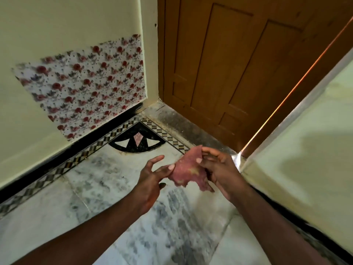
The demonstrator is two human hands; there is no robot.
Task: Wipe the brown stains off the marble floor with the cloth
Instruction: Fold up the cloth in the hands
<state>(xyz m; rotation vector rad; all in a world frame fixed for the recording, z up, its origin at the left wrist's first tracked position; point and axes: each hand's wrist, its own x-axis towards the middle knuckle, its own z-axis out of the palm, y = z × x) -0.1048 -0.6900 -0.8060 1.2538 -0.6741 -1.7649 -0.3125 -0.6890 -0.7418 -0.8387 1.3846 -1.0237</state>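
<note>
The single head-worn camera is looking forward and steeply down from above the person's arms, facing a room corner where the marble floor (99, 188) is meeting a wooden door (219, 64), hands close beneath it.

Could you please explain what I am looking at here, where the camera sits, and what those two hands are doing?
There is no machine: this is one picture from a wide-angle camera worn on a person's head, looking forward and down, which is why the walls seem to lean. The two bare arms reaching in from the bottom are that person's own. The right hand pinches a ragged pink cloth up in the air, and the fingers of the left hand touch its edge, spread open. Below them is the marble floor, white with grey mottling and a black patterned border. Behind stand a wooden door and a wall with a flowered sheet. The cloth is not on the floor yet.
</note>
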